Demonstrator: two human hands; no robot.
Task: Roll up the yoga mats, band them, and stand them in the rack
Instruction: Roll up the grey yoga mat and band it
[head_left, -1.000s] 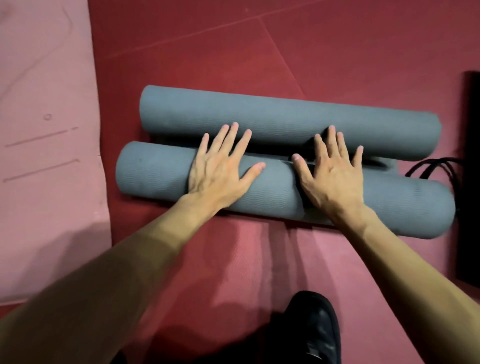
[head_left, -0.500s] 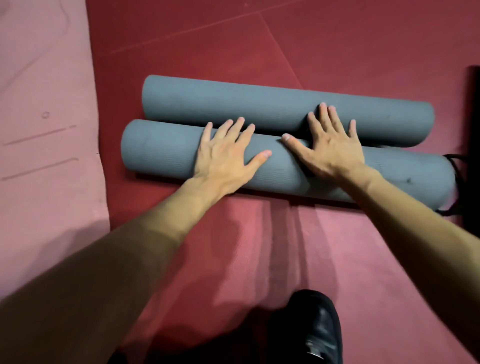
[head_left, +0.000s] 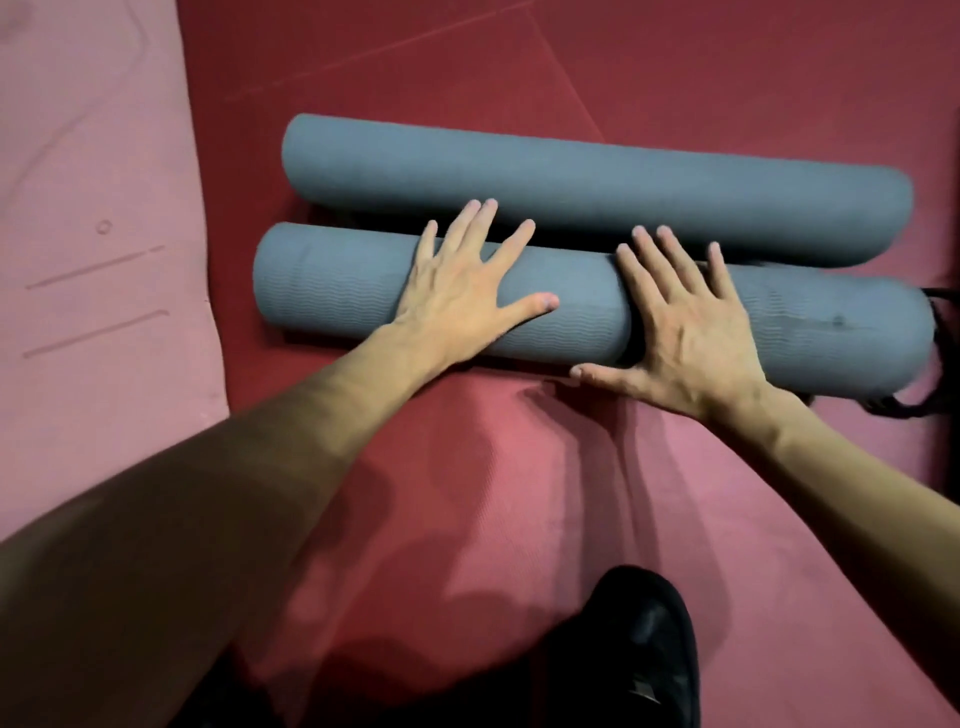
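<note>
The right hand (head_left: 691, 338) has slid back on the near roll (head_left: 332, 291) (thumb now at its front edge), lying flat like the left hand (head_left: 462, 296), fingers straight and spread.

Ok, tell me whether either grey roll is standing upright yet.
No, the near roll and the far roll both lie on their sides, side by side on the red floor.

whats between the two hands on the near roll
Nothing but bare near roll between left hand and right hand, as the head view shows.
</note>
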